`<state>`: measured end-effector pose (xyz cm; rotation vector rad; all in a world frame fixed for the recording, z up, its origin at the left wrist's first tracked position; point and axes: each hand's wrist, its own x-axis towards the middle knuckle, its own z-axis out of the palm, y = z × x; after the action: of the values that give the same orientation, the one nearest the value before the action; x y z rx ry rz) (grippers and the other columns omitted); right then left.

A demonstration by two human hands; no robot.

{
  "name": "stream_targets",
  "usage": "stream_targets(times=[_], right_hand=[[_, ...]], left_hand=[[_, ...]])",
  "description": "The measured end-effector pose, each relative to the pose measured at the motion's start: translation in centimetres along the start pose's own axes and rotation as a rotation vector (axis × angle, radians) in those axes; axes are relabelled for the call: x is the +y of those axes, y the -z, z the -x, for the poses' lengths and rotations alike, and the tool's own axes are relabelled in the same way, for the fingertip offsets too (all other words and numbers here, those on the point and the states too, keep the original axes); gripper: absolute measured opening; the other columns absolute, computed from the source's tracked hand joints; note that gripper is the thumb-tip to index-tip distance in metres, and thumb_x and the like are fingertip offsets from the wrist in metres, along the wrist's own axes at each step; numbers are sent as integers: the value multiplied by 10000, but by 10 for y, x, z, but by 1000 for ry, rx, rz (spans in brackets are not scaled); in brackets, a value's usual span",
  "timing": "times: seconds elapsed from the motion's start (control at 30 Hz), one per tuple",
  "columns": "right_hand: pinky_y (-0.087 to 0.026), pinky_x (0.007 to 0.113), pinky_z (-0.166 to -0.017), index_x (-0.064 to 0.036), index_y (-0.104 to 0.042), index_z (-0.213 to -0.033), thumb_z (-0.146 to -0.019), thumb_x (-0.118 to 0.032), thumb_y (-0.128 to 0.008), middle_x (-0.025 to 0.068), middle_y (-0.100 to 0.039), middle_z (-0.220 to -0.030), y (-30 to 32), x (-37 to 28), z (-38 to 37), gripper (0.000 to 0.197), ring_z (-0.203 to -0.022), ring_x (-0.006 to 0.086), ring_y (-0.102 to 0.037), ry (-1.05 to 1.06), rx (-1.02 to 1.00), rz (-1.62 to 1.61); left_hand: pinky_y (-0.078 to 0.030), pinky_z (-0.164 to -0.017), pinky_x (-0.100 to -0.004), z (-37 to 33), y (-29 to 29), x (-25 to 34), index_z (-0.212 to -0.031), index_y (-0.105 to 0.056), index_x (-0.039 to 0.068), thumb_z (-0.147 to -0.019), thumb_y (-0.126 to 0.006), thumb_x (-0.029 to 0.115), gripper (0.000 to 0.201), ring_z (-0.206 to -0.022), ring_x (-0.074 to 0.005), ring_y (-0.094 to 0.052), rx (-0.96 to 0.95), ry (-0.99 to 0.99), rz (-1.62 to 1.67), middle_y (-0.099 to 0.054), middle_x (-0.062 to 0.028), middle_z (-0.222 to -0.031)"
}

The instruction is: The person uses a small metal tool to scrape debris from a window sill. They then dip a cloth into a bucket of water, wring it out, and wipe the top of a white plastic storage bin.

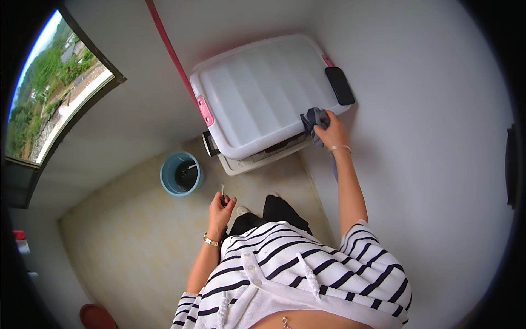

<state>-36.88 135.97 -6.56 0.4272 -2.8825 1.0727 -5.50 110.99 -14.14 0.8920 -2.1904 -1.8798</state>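
My right hand (333, 131) is closed round a crumpled dark grey cloth (316, 122), at the near right corner of a storage box's white lid (263, 93). Part of the cloth hangs down behind my wrist. Close to my body, above the floor, my left hand (222, 210) grips a small tool with a thin metal shaft (223, 189). Its dark handle is mostly hidden by my fingers, so its exact kind does not show. A black phone (339, 86) rests along the lid's right edge.
A light blue bucket (165, 176) with dark liquid and something pale inside stands left of the box. Beneath the white lid sits a beige case (263, 164). A red pole (171, 52) leans behind, and a window (104, 77) opens at left. A reddish-brown basin (97, 317) sits lower left.
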Motion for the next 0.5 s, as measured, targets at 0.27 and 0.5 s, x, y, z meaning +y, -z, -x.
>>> stream_targets(times=[0.27, 0.5], right_hand=[[-489, 403, -900, -118, -618, -1144, -594, -184, -754, 132, -619, -1132, -72, -43, 18, 571, -1040, 323, -591, 577, -444, -19], [-505, 415, -855, -139, -631, -1152, -601, -232, -752, 146, -650, -1035, -82, 0, 78, 571, -968, 350, -614, 555, -943, -49]], left_hand=[[-370, -556, -213, -11, -8, 34, -915, -503, 94, -912, -459, 183, 99, -692, -66, -449, 96, 78, 388, -466, 3, -800], [-440, -664, -303, -76, -49, 64, -1158, -577, 20, -912, -549, 156, 282, -751, -153, -495, 153, -333, -147, -478, -37, -838]])
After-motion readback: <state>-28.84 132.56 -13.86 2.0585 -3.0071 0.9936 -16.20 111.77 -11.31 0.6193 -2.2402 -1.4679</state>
